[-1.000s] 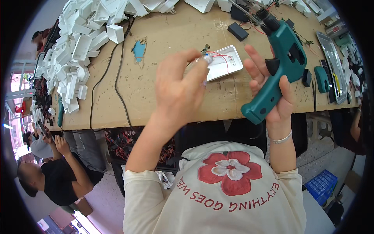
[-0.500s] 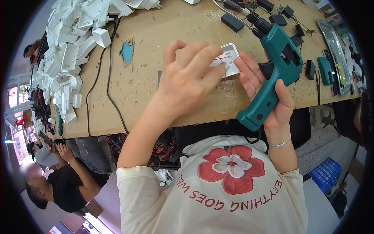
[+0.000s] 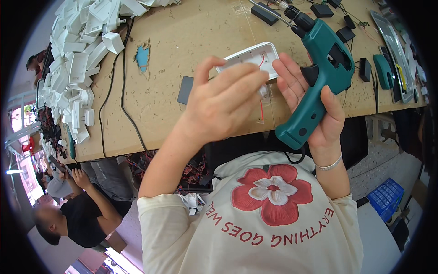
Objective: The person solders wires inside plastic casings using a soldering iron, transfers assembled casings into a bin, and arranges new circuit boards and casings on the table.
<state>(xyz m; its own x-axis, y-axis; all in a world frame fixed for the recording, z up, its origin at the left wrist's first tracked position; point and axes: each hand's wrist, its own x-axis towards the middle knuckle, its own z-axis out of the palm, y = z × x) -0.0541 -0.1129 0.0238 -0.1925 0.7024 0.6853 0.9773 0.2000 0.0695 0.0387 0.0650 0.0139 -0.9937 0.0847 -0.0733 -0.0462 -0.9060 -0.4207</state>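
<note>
My right hand (image 3: 332,119) holds a teal soldering gun (image 3: 314,95) by its grip, thumb across the handle and the other fingers stretched out past its far side. The gun's metal tip and thin feed tube point away to the upper left. Beside those fingertips lies a white plastic case (image 3: 270,51), open side up. My left hand (image 3: 223,102) is over the case's near edge, its thumb and fingers closed in a pinch around a thin red wire (image 3: 262,110). One end of the wire hangs below the fingertips; another stretch runs into the case. The pinch itself is partly hidden.
White plastic housings (image 3: 80,66) are heaped at the far left, beside black cables (image 3: 122,86). A dark grey flat piece (image 3: 185,90) lies left of my left hand. Black blocks (image 3: 322,10), a teal tool (image 3: 382,71) and a metal tray (image 3: 392,50) are at right. A person (image 3: 86,212) sits at left.
The white case shows more of its length from behind my left hand, and more red wire hangs below the fingertips. My right hand still holds the soldering gun in nearly the same place.
</note>
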